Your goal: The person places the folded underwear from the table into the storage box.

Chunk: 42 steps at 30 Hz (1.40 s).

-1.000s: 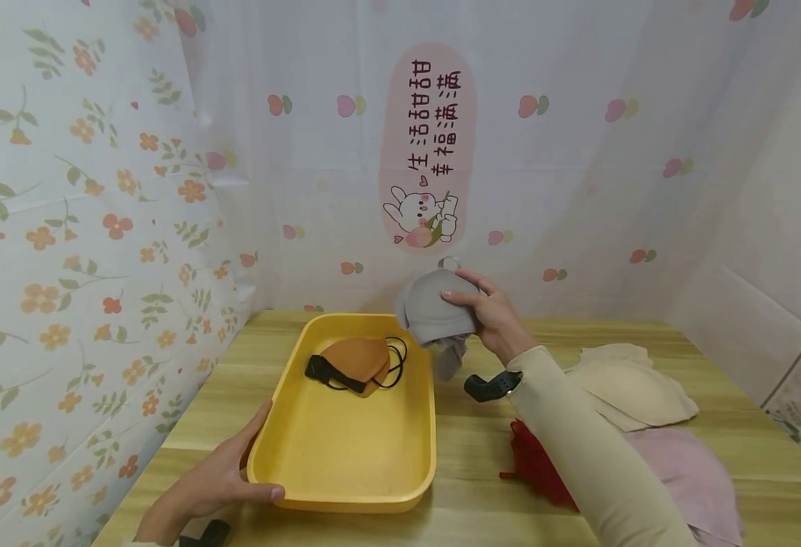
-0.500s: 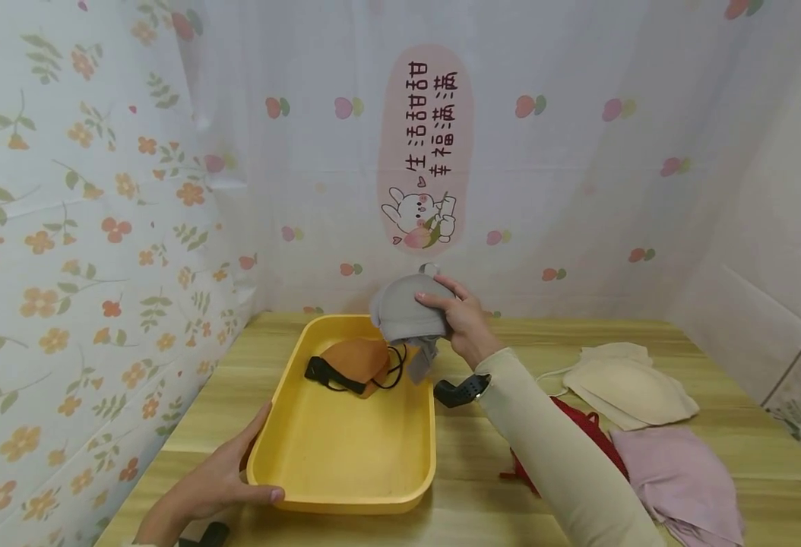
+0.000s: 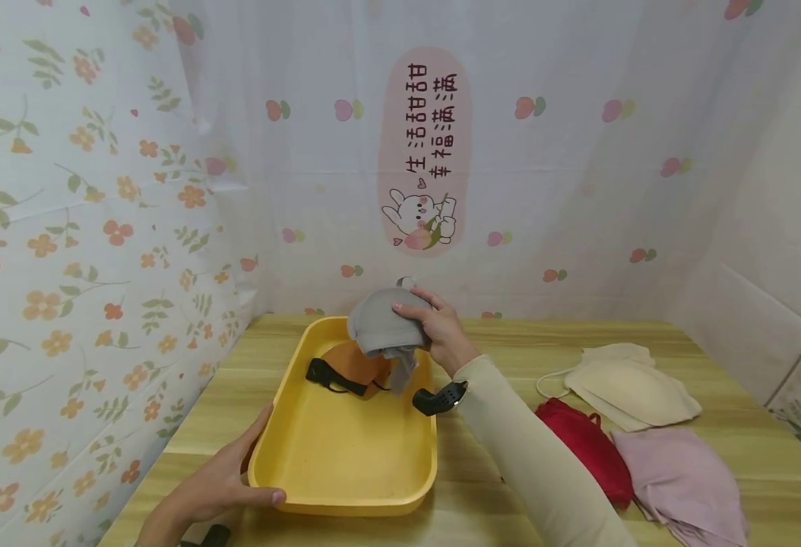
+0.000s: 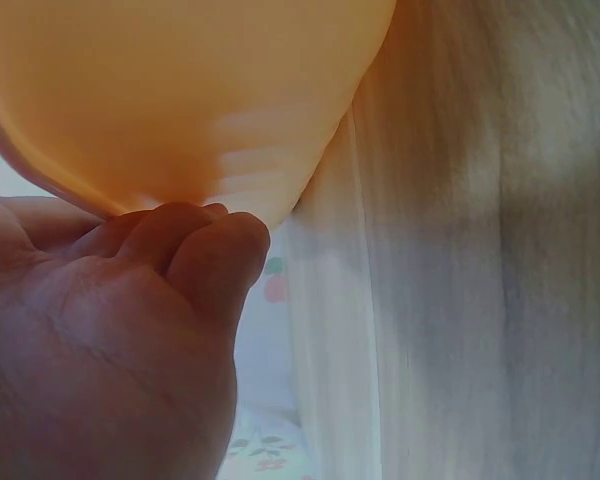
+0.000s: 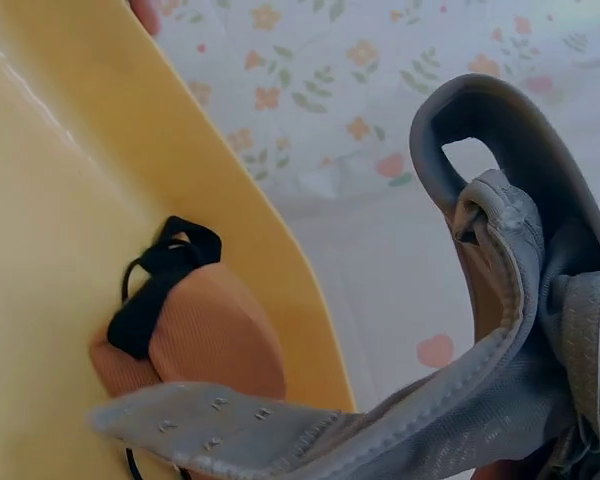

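Note:
My right hand (image 3: pixel 441 327) pinches a folded grey bra (image 3: pixel 388 323) above the far end of a yellow plastic tray (image 3: pixel 342 456). The thumb lies on the cup, and a strap loop sticks up at the top. In the right wrist view the bra's back band (image 5: pixel 220 425) hangs down, showing small metal eyes. Inside the tray rests an orange bra (image 3: pixel 342 361) with black straps, partly hidden by the grey one. My left hand (image 3: pixel 216 479) grips the tray's near left corner, thumb at the front wall. From the left wrist, its bent fingers (image 4: pixel 220 250) press against the tray's outside.
To the right on the wooden table (image 3: pixel 482 448) lie a beige bra (image 3: pixel 633 387), a red bra (image 3: pixel 588 452) and a pink bra (image 3: pixel 684 482), close together. The right forearm passes beside the red one. Patterned curtains (image 3: pixel 551 190) enclose the table at the back and sides.
My right hand has carried the grey bra left and slightly down, from the tray's right edge to above its far end. The left hand and tray stay put.

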Motion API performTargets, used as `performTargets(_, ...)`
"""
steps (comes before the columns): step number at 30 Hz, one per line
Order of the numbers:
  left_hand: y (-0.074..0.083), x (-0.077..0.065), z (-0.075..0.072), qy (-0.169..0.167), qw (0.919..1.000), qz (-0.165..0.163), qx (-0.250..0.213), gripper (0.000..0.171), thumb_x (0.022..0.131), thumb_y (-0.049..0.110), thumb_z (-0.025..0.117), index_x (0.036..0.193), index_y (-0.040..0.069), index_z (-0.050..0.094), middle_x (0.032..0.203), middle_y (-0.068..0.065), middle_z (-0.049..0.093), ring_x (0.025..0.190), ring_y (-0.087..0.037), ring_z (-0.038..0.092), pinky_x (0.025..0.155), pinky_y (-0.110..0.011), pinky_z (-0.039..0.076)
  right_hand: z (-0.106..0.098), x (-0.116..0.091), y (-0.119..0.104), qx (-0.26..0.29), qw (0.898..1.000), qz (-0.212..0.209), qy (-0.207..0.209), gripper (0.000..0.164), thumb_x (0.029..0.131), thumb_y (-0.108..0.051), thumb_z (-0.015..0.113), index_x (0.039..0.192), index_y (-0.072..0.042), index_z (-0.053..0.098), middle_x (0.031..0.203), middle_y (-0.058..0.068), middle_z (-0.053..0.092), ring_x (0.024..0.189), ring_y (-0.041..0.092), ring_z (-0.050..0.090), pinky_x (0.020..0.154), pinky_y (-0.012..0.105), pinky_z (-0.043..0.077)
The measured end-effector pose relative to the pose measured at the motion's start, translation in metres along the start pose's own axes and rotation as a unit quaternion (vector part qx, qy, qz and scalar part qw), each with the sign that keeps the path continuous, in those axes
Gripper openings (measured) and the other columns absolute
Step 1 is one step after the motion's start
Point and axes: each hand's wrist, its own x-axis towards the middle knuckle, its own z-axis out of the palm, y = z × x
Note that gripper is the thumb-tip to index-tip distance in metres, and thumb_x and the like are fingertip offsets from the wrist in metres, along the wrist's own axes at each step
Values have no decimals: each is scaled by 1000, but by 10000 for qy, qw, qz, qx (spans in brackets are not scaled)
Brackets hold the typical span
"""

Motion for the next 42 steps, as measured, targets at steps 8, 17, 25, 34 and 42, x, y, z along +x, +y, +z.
performTargets(8, 0, -1, 0, 51, 9999, -128, 4, 117, 85, 20, 78, 161, 8, -9, 168, -27, -1, 124, 23, 32, 97, -9, 41, 18, 0, 12, -123, 9997, 67, -190, 66, 88, -14, 77, 147, -23, 51, 156, 14, 42, 125, 36, 57, 99, 47, 51)
performTargets(17, -1, 1, 0, 13, 9998, -166, -70, 117, 85, 20, 78, 162, 11, -10, 168, -27, -3, 125, 19, 36, 96, -10, 43, 28, 8, 32, -139, 9996, 144, -186, 72, 84, -1, 70, 150, -20, 47, 162, 15, 29, 134, 40, 45, 97, 53, 47)
performTargets(25, -1, 1, 0, 46, 9999, -148, -49, 117, 84, 20, 77, 162, 11, -10, 168, -27, -2, 126, 11, 41, 95, -11, 44, 39, 9, 46, 118, 9998, 95, 109, 69, 84, 1, 71, 147, -17, 50, 161, 17, 32, 140, 41, 39, 113, 56, 38)
performTargets(34, -1, 1, -1, 56, 10000, -12, 40, 116, 84, 18, 77, 162, 12, -9, 168, -27, 1, 126, 1, 46, 94, -13, 46, 52, 10, 64, 104, 9996, 16, 250, 68, 83, 1, 76, 144, -16, 52, 158, 18, 35, 136, 39, 46, 110, 51, 45)
performTargets(42, -2, 1, 0, 12, 10000, -40, -24, 116, 85, 19, 77, 162, 13, -10, 168, -26, -2, 127, 12, 40, 96, -12, 45, 57, 11, 81, -12, 9995, 155, 262, 67, 84, 7, 70, 144, -16, 52, 154, 21, 39, 124, 41, 54, 100, 57, 51)
